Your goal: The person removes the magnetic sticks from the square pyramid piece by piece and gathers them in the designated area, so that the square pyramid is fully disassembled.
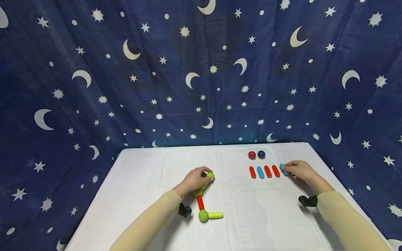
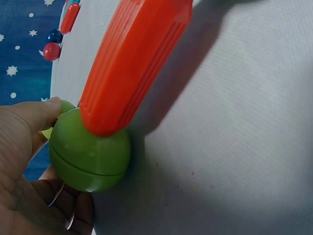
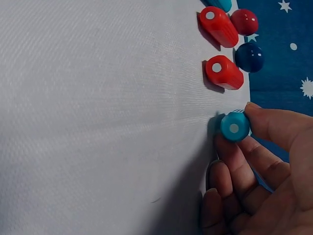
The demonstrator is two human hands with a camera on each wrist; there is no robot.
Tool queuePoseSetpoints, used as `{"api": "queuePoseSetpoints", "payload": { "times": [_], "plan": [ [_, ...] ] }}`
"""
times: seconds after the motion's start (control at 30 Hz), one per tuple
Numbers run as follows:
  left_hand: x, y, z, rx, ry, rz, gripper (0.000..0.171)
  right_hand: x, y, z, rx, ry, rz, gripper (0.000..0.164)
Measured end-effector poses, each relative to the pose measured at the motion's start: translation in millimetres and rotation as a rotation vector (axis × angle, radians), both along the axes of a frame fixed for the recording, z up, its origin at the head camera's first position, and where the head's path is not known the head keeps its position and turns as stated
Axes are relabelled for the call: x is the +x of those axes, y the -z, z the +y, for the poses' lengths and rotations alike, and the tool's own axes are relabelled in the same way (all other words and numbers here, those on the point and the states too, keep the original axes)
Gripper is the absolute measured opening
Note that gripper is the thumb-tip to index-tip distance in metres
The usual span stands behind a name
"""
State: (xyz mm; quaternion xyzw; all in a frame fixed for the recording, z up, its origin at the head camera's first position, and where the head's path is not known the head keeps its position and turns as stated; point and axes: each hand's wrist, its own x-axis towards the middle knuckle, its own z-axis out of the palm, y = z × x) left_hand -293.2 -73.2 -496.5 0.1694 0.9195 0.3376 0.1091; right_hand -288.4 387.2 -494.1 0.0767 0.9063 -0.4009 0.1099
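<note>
Pinching the green end ball (image 1: 211, 175) in the bent fingers of the left hand (image 1: 194, 179), maybe to stop any slipping. Stretching from there toward 7 o'clock, along a yellow-green stick (image 1: 205, 186) to the middle green ball (image 1: 198, 192), then to 6 o'clock, down a red stick (image 1: 200, 203) to the bottom green ball (image 1: 203, 215), with a lime stick (image 1: 215, 215) poking out at 3 o'clock. Pinching a blue stick (image 3: 234, 126), too, in the fingertips of the right hand (image 1: 301, 170), with one round end left bare. Cannot tell if touching the worktop (image 1: 141, 174). Showing, at 9 o'clock from that hand, a row of three red sticks (image 1: 267, 171) and another blue stick (image 1: 260, 172), perhaps spread out for easy grabbing. Also showing, at 10 o'clock, a red ball (image 1: 252, 155) beside a dark blue ball (image 1: 261, 154), perhaps sorted by shape.
</note>
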Motion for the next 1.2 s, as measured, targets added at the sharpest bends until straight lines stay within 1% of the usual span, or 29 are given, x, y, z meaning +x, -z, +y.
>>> {"api": "queuePoseSetpoints", "payload": {
  "times": [0.17, 0.33, 0.57, 0.73, 1.0, 1.2],
  "plan": [
    [0.6, 0.1, -0.4, 0.001, -0.001, -0.005, 0.032, -0.1, 2.1, -1.1, 0.000, 0.000, 0.036, 0.053],
    [0.5, 0.0, -0.9, 0.005, 0.004, 0.001, 0.031, 0.7, 2.8, -2.5, 0.002, -0.004, 0.049, 0.051],
    [0.6, -0.5, -0.8, 0.003, 0.000, -0.002, 0.031, 1.7, 0.1, -3.5, 0.009, -0.012, 0.037, 0.052],
    [1.2, -1.3, -0.7, 0.004, 0.000, -0.001, 0.031, 0.7, 2.1, -2.0, 0.028, -0.012, 0.035, 0.051],
    [1.7, -1.7, -0.1, 0.004, 0.006, 0.009, 0.031, -1.0, 5.0, -1.4, 0.012, -0.026, 0.059, 0.046],
    [1.4, -0.8, -0.4, 0.008, 0.001, -0.001, 0.033, -0.3, 4.1, -2.4, 0.020, -0.013, 0.046, 0.047]
  ]
}}
